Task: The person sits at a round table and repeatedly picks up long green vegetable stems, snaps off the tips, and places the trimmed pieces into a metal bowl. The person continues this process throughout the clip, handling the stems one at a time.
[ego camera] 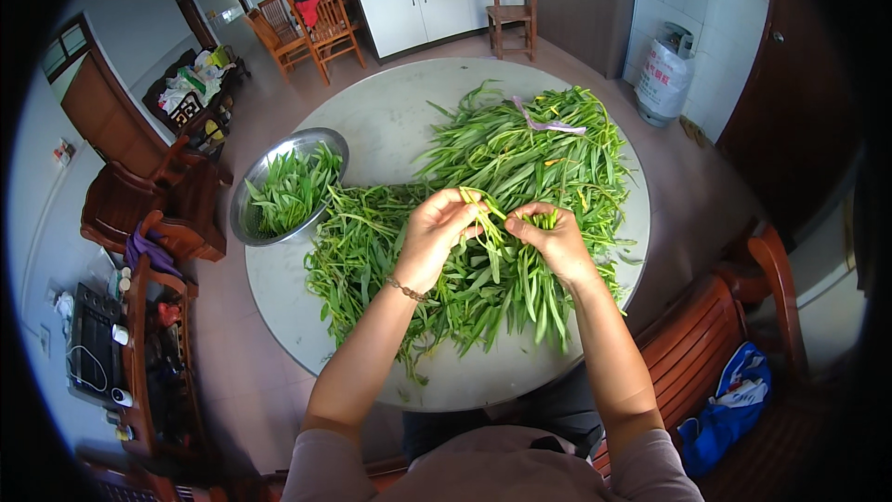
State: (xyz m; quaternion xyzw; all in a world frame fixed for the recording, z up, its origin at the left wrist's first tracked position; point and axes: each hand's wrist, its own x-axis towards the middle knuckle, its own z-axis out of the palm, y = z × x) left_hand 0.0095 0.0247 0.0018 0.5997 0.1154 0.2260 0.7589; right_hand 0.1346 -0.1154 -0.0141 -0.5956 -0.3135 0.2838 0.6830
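Observation:
Before me a large heap of long-leaved greens (509,160), resembling water spinach, spreads over a round table (390,104). My left hand (446,223) pinches thin pale-green stems (488,219) between thumb and fingers. My right hand (550,233) is closed around a small bunch of greens (540,293), whose leaves hang below it. One stem runs across the gap between both hands. At the table's left rim, a metal bowl (240,219) with small holes visible inside holds loose leafy sprigs (293,185). A pale purple strip (547,124) lies on the far part of the heap.
A slatted wooden bench (683,335) with a blue bag (728,404) stands close on my right. Wooden chairs (324,21) and a white cabinet (418,3) are beyond the table. A gas cylinder (665,77) stands by the right wall. Carved wooden seats (153,202) are at left.

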